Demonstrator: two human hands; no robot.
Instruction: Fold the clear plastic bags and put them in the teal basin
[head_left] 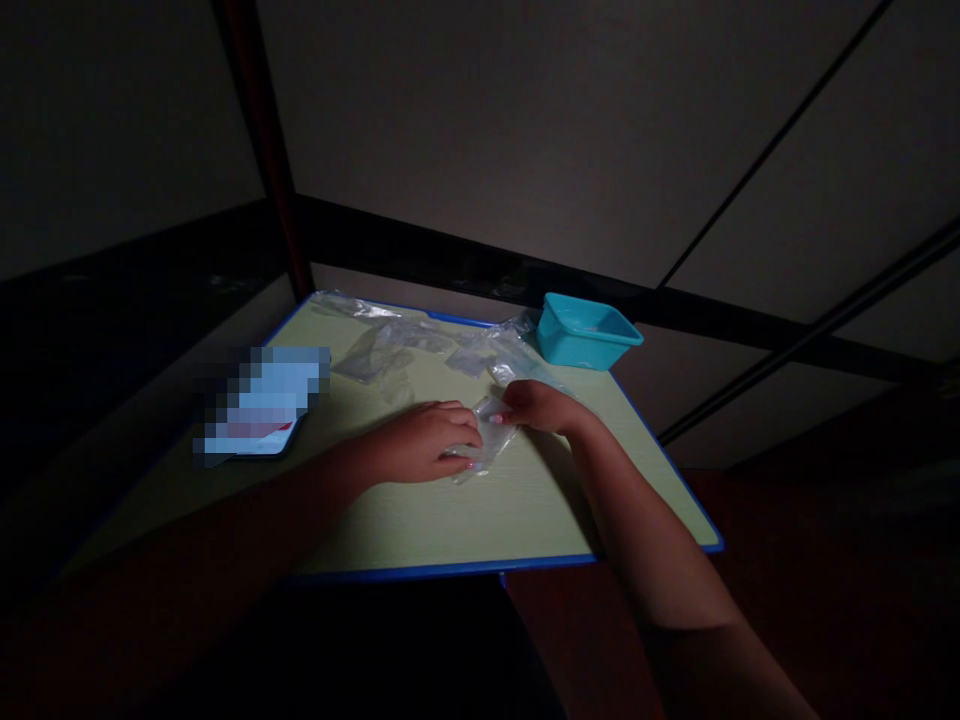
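Note:
Between my hands, near the middle of the table, is a small clear plastic bag. My left hand has its fingers and thumb closed on the bag's left side. On the opposite upper side, my right hand pinches the bag, with the thumb on top. Both hands are low over the tabletop, and the fingers partly cover the bag. Whether anything lies inside it is too dim to tell. Just beyond the hands, more clear plastic bags lie spread and crumpled.
A turquoise plastic basket stands at the table's far right corner. At the left lies a lit device, its screen blurred out. The pale table has a blue edge and stands close to a panelled wall. The surroundings are dark.

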